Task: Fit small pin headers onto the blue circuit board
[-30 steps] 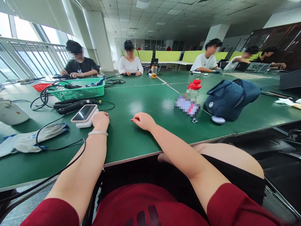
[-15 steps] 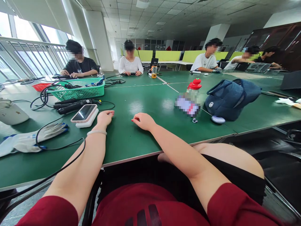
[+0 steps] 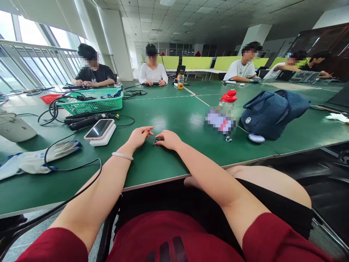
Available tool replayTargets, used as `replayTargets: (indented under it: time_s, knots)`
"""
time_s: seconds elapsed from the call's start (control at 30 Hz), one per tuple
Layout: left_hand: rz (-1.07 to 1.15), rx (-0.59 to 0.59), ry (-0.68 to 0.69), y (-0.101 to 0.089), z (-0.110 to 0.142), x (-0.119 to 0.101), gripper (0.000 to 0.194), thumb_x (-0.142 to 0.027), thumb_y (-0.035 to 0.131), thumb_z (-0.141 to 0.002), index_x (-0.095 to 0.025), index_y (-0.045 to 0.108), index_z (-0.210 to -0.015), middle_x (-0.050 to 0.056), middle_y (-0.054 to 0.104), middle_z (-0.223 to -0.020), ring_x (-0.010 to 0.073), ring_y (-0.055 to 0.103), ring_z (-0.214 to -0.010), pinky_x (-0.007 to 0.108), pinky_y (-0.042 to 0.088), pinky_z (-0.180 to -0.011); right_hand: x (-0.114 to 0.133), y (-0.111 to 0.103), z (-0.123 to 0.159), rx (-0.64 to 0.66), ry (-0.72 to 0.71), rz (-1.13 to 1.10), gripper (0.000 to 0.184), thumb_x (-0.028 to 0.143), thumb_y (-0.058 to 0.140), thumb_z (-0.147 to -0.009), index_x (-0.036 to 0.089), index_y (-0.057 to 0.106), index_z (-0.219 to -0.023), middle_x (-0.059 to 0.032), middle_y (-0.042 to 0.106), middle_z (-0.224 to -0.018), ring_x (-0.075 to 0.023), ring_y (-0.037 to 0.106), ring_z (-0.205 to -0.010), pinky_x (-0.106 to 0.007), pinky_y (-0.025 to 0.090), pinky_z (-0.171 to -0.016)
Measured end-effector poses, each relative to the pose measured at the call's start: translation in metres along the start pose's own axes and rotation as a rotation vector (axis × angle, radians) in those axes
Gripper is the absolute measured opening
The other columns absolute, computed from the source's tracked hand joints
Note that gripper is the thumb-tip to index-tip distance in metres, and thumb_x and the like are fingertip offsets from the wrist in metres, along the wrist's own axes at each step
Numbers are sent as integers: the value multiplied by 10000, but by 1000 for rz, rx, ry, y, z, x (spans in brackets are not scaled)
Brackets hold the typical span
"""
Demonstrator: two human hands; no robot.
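Note:
On the green tabletop [image 3: 152,167], my right hand [image 3: 169,139] has its thumb and forefinger closed on a small dark, shiny piece [image 3: 154,143], too small to name. Just left of it is my left hand [image 3: 140,137], palm down, its fingers reaching toward the right fingertips and apart from one another. I see nothing in the left hand. Beyond my left wrist, a phone [image 3: 99,129] rests on a white box [image 3: 103,139].
At left are a white work glove [image 3: 46,156], a loose black cable [image 3: 100,171], black handheld devices [image 3: 87,120] and a green basket [image 3: 92,105]. A red-capped bottle [image 3: 228,96] and a blue bag [image 3: 272,116] stand at right. Several people sit around the table.
My left hand has moved right, close to my right hand, and its fingers have stretched out. A small dark piece now shows at my right fingertips.

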State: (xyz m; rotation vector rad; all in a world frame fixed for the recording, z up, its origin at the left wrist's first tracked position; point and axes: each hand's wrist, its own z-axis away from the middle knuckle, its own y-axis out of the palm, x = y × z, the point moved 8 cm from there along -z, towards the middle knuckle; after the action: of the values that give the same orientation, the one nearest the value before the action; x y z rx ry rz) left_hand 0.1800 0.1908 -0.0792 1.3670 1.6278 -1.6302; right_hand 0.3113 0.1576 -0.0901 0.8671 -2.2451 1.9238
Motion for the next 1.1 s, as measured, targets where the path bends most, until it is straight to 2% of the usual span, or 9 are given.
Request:
replayTargets:
  time_s: [0.1, 0.2, 0.33, 0.43, 0.53, 0.67, 0.87, 1.0, 1.1]
  knots:
    - [-142, -20, -29, -4, 0, 1, 405, -353, 452, -882, -160, 662, -1168, 59, 716, -867, 136, 534, -605, 260, 440, -639, 6, 1, 1, 14, -50, 10, 220, 368, 676, -830, 262, 730, -1015, -34, 626, -952, -149, 580, -839, -253, 407, -722]
    - [-237, -19, -37, -3, 1, -1, 405, -337, 434, -890, -188, 649, -1198, 34, 715, -813, 114, 424, -474, 251, 365, -527, 10, 1, 0, 1, -89, 5, 108, 301, 677, -829, 238, 741, -889, -22, 621, -897, -136, 569, -799, -244, 393, -702]
    - [-255, -93, -16, -10, 2, -4, 403, -327, 420, -903, -203, 636, -1220, 34, 718, -819, 109, 419, -481, 239, 356, -532, 9, 0, -1, -34, -72, -2, 73, 240, 650, -835, 192, 699, -810, -24, 628, -863, -139, 558, -798, -243, 381, -695]
    - [-160, -112, -50, -11, 1, 1, 384, -308, 419, -905, -184, 651, -1185, 60, 715, -890, 100, 453, -499, 237, 386, -540, 5, -3, -1, -57, -37, -20, 94, 211, 600, -853, 188, 672, -799, -26, 640, -862, -140, 552, -783, -246, 378, -689]
    - [-6, -62, -85, -3, 0, 5, 379, -210, 461, -868, -154, 622, -1206, 90, 695, -974, 92, 524, -561, 230, 428, -563, 1, -6, -1, -91, -14, -39, 99, 180, 568, -854, 181, 656, -808, -32, 647, -887, -138, 547, -775, -248, 381, -697]
    - [120, 46, -73, 12, 1, 5, 469, -106, 538, -770, -127, 581, -1236, 108, 674, -1025, 112, 619, -682, 255, 491, -646, 1, -10, -1, -142, -26, -77, 108, 170, 538, -856, 176, 636, -811, -33, 647, -898, -137, 540, -772, -249, 380, -698]
    - [67, 184, 34, 24, 1, -1, 561, -158, 651, -670, -145, 597, -1229, 66, 702, -996, 178, 657, -816, 362, 527, -841, 2, -13, 1, -182, -42, -162, 110, 175, 526, -861, 172, 634, -838, -29, 655, -884, -141, 545, -759, -252, 378, -675]
    - [69, 241, 61, 28, 2, -2, 518, -208, 643, -685, -158, 624, -1201, 50, 712, -923, 185, 663, -813, 378, 531, -851, 3, -14, 1, -191, -64, -199, 116, 138, 532, -842, 170, 643, -852, -28, 663, -899, -140, 561, -784, -252, 394, -709]
    - [82, 238, 61, 29, 2, -2, 469, -210, 599, -720, -148, 634, -1184, 51, 706, -873, 168, 659, -768, 375, 542, -820, 3, -14, 1, -194, -71, -199, 116, 140, 538, -836, 173, 649, -853, -28, 660, -887, -141, 560, -769, -255, 397, -701]
